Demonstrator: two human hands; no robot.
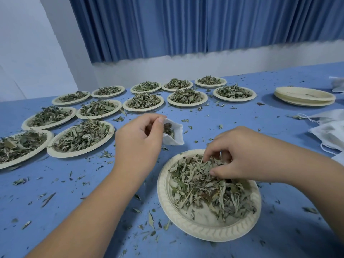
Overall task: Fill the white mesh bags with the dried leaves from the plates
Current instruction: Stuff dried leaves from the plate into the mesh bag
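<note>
The fingers point(209, 152) of the right hand point(240, 155) are bent down into the dried leaves point(197, 185), and the thumb closes toward them from the near side, so that they grip a small bunch of leaves at the far right part of the heap. These leaves lie on a pale paper plate point(162, 190), which stands on the near right part of the blue table point(89, 205); its near inner part is bare. To the left and a little farther away, the left hand point(137, 135) has its thumb and fingers point(149, 121) curled together, and they pinch the upper edge of a white mesh bag point(176, 134). The bag hangs from this hand just beyond the far rim of the plate, its mouth is open, and some dark leaves show inside it. Whether its lower corner touches the table I cannot tell. Both forearms come in from the near edge. Farther left and behind, many other plates point(55, 152) stand in rows, each one with a heap of leaves. At the far right is a stack of empty plates point(305, 98), and nearer at the right edge lies a pile of white bags point(329, 132) with thin strings. Small leaf bits point(151, 219) are scattered over the table, and a blue curtain point(186, 25) hangs on the wall behind.
</note>
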